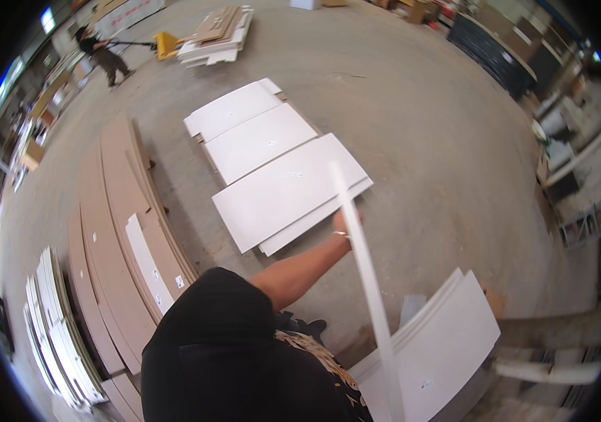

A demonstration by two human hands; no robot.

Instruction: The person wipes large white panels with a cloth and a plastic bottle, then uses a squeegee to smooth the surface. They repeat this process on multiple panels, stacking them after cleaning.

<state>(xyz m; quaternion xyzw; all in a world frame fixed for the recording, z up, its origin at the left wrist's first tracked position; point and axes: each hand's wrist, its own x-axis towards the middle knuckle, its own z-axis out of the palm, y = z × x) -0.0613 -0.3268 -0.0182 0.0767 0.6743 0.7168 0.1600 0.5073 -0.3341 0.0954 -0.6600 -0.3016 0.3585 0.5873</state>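
A long, narrow white board (pixel 366 274) stands nearly edge-on in front of me, running from the middle of the view down to the lower edge. My left hand (pixel 342 222) grips it near its far end, the arm stretched out from a black sleeve. The board covers part of that hand's fingers. Beyond the hand lies a pallet stack of white panels (pixel 290 188), set side by side with small labels on top. To the lower right is another pile of white panels (pixel 448 344), partly behind the board. My right hand does not show.
Long brown boards (pixel 114 218) are stacked at the left, beside narrower white boards (pixel 68 337). Far back, a person (pixel 103 56) holds the handle of a yellow pallet jack (pixel 167 46) at a load of panels (pixel 216 35). A dark wrapped stack (pixel 490 56) stands far right.
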